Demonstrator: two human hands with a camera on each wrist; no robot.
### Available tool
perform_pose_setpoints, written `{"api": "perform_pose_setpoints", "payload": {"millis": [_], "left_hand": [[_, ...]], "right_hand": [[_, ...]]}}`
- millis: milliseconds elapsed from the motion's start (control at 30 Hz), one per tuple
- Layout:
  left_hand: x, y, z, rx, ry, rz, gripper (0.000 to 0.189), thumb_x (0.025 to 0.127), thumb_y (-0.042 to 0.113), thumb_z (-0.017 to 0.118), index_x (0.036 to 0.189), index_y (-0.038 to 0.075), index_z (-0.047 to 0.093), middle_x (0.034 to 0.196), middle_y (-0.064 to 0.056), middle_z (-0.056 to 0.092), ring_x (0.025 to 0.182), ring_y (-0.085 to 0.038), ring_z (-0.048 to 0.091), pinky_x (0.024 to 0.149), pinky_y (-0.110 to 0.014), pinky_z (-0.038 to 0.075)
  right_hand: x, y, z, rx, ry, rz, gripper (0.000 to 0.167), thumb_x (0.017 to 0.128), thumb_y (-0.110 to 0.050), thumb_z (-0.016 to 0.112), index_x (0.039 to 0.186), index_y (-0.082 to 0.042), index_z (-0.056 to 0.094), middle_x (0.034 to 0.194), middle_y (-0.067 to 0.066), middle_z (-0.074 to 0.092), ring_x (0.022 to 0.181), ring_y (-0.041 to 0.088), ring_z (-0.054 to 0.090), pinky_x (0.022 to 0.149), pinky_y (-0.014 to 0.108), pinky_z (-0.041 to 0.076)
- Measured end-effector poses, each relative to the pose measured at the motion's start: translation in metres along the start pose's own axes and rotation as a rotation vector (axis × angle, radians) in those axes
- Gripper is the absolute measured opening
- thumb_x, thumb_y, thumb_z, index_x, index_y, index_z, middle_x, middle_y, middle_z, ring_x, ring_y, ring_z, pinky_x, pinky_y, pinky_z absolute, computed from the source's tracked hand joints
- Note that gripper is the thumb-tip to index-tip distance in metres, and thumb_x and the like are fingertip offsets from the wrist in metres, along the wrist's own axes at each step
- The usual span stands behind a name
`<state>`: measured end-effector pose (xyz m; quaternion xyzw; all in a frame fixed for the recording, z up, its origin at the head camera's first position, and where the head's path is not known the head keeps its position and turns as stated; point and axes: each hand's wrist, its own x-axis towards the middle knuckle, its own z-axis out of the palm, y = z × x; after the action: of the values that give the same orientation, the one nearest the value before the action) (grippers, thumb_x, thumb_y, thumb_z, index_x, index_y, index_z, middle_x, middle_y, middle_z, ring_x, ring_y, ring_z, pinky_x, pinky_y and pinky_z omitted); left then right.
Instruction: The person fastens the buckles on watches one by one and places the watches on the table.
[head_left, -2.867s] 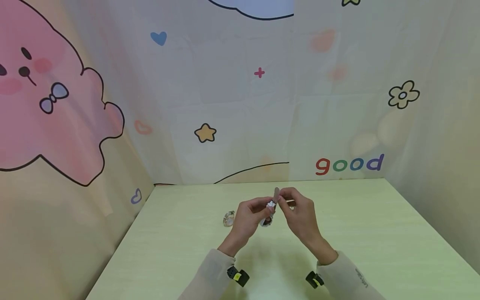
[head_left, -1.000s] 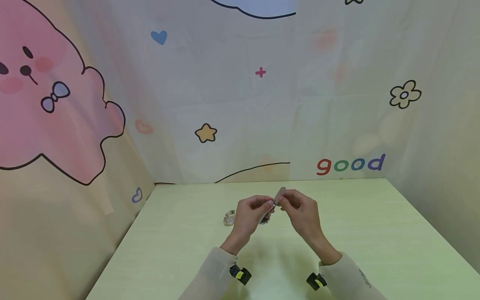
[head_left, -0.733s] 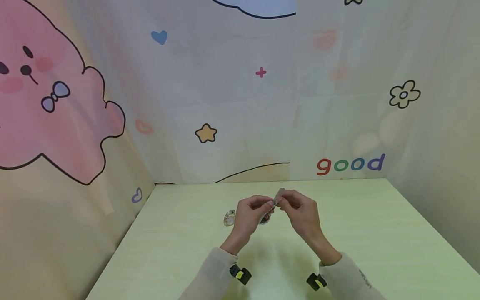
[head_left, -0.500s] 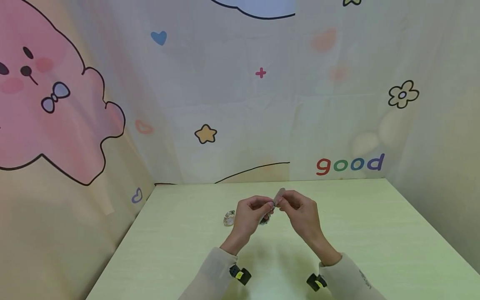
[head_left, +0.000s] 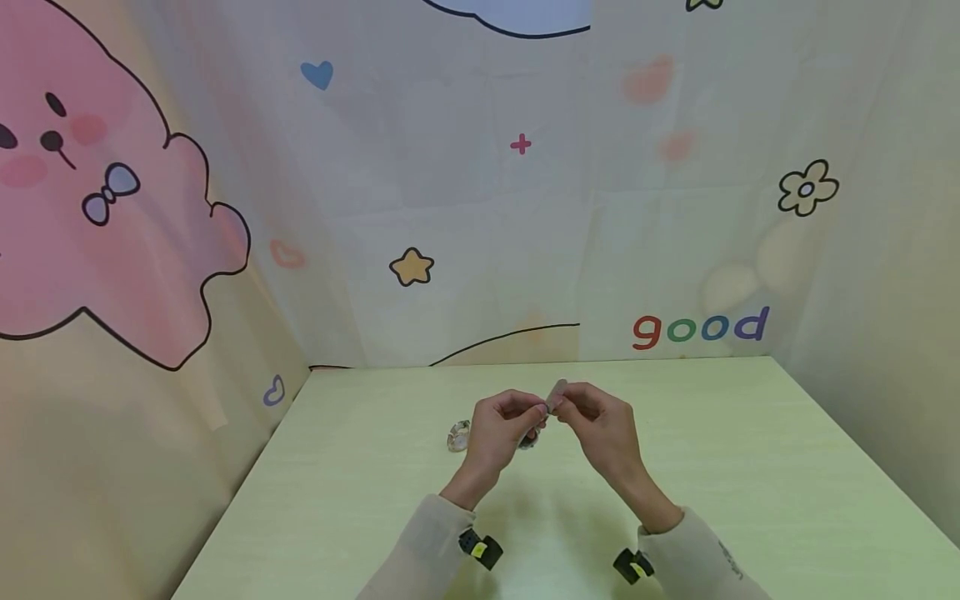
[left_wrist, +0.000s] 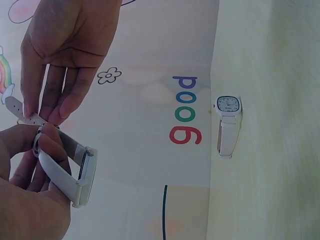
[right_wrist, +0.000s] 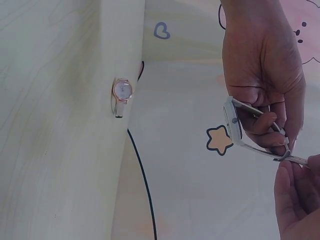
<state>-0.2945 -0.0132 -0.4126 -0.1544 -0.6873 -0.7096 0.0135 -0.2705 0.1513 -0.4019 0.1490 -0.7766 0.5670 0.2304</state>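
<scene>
A wristwatch with a pale strap and a squarish white case (left_wrist: 87, 177) is held up between both hands above the table. My left hand (head_left: 495, 437) pinches the buckle part of the strap between thumb and fingers, the case hanging beneath. The right hand (head_left: 603, 425) pinches the strap's holed tail (left_wrist: 15, 106), whose rounded end sticks up past its fingertips. In the right wrist view, the strap (right_wrist: 262, 151) forms a loop and the tail runs through or against the buckle; fingers hide exactly how. Fingers cover most of the case in the head view.
A round rose-gold watch (right_wrist: 122, 90) stands on the table (head_left: 360, 500), left of the hands. Another watch (left_wrist: 228, 106), squarish and white, stands on the table too; the right hand hides it in the head view. A printed cloth (head_left: 480, 208) hangs behind.
The strap tail stood nearly upright at first and now leans right. Since half a second ago, less of its end shows and the right fingers sit slightly lower. My left hand stays nearly still.
</scene>
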Motion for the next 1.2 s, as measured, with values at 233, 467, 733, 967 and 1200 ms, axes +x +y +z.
{"api": "perform_pose_setpoints", "payload": {"millis": [233,467,733,967,1200], "left_hand": [[-0.0009,0.0007,-0.0021,-0.004,0.016,-0.008,0.020,0.088,0.019,0.075,0.099,0.003,0.073,0.084,-0.008,0.073,0.072,-0.014,0.064,0.064,-0.022,0.052],[-0.0027,0.0008,-0.0056,-0.021,0.018,0.005,0.018,0.089,0.016,0.073,0.100,0.002,0.073,0.088,-0.009,0.072,0.069,-0.011,0.061,0.065,-0.021,0.051],[-0.0023,0.0025,-0.0083,-0.084,-0.002,-0.017,0.021,0.090,0.016,0.072,0.104,0.000,0.071,0.090,-0.002,0.072,0.075,-0.012,0.065,0.069,-0.022,0.052],[-0.0004,0.0047,-0.0075,-0.123,-0.027,-0.039,0.022,0.090,0.013,0.071,0.104,-0.004,0.069,0.090,0.001,0.070,0.078,-0.010,0.064,0.070,-0.021,0.051],[0.0010,0.0057,-0.0082,-0.122,-0.060,-0.041,0.022,0.091,0.013,0.070,0.105,-0.004,0.069,0.090,0.001,0.069,0.079,-0.011,0.064,0.070,-0.022,0.050]], "right_hand": [[-0.0020,0.0008,-0.0021,-0.008,-0.052,-0.005,0.015,0.091,-0.017,0.071,0.102,-0.008,0.074,0.098,0.009,0.075,0.085,0.004,0.070,0.079,0.017,0.055],[-0.0026,0.0050,-0.0032,0.032,-0.160,0.012,0.018,0.092,-0.013,0.068,0.110,-0.009,0.073,0.108,0.009,0.073,0.094,0.008,0.070,0.083,0.017,0.055],[-0.0013,0.0051,-0.0006,0.015,-0.194,-0.051,0.019,0.094,-0.012,0.067,0.112,-0.012,0.069,0.109,0.007,0.073,0.099,0.006,0.068,0.087,0.017,0.053],[0.0002,0.0067,-0.0001,0.023,-0.193,-0.095,0.019,0.092,-0.010,0.068,0.111,-0.010,0.068,0.106,0.008,0.072,0.098,0.003,0.067,0.088,0.017,0.053],[-0.0007,0.0064,-0.0012,0.038,-0.186,-0.088,0.018,0.092,-0.010,0.067,0.110,-0.010,0.068,0.105,0.009,0.071,0.095,0.004,0.068,0.087,0.016,0.053]]}}
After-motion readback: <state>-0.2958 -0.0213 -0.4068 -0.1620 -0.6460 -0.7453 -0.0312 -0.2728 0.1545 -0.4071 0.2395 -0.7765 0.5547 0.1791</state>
